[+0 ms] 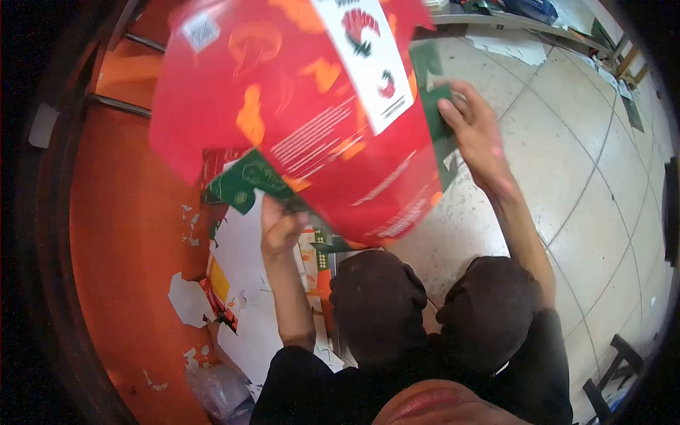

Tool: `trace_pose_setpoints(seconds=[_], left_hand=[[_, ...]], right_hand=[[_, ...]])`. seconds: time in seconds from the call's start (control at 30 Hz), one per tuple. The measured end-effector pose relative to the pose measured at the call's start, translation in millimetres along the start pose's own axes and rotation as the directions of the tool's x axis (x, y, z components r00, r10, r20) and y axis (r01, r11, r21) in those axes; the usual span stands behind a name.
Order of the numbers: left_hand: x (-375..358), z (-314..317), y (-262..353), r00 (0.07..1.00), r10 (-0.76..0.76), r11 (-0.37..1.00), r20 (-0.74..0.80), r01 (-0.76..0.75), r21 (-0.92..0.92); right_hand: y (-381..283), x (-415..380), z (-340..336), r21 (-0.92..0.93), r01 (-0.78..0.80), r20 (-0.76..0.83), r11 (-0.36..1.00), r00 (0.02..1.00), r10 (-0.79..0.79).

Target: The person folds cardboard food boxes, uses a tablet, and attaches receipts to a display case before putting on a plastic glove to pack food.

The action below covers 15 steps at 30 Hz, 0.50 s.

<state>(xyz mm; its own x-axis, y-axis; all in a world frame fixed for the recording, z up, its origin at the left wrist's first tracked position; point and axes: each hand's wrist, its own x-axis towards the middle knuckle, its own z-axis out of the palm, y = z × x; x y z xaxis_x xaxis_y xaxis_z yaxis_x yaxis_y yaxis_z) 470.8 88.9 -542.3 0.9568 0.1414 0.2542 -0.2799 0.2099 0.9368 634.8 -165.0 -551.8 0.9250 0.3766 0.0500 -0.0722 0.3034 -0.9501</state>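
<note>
A large red printed cardboard sheet (312, 163) with green flaps, orange patches and a white panel is held up in front of me, slightly blurred. My left hand (280, 225) is closed at its lower left, by a green flap (251, 180). On the far side, my right hand (476, 126) grips the green right edge, thumb on the near face. The sheet's top runs out of view, and it hides part of the floor behind it.
White sheets and printed card pieces (244, 262) lie on my left, with a clear plastic bag (221, 389) below. An orange-red panel (127, 269) stands further left. Tiled floor (574, 163) spreads to the right; a metal table (510, 18) holds items at the top.
</note>
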Motion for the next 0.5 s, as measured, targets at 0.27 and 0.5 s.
trace_pose_setpoints(seconds=[0.27, 0.5], left_hand=[[140, 176, 35, 0.917, -0.12, 0.786, 0.381, 0.322, -0.528], [162, 299, 189, 0.911, -0.375, 0.639, 0.173, 0.389, -0.664]], right_hand=[[-57, 46, -3, 0.502, -0.178, 0.124, 0.846, 0.983, 0.133], [-282, -38, 43, 0.428, -0.468, 0.235, 0.773, 0.884, 0.404]])
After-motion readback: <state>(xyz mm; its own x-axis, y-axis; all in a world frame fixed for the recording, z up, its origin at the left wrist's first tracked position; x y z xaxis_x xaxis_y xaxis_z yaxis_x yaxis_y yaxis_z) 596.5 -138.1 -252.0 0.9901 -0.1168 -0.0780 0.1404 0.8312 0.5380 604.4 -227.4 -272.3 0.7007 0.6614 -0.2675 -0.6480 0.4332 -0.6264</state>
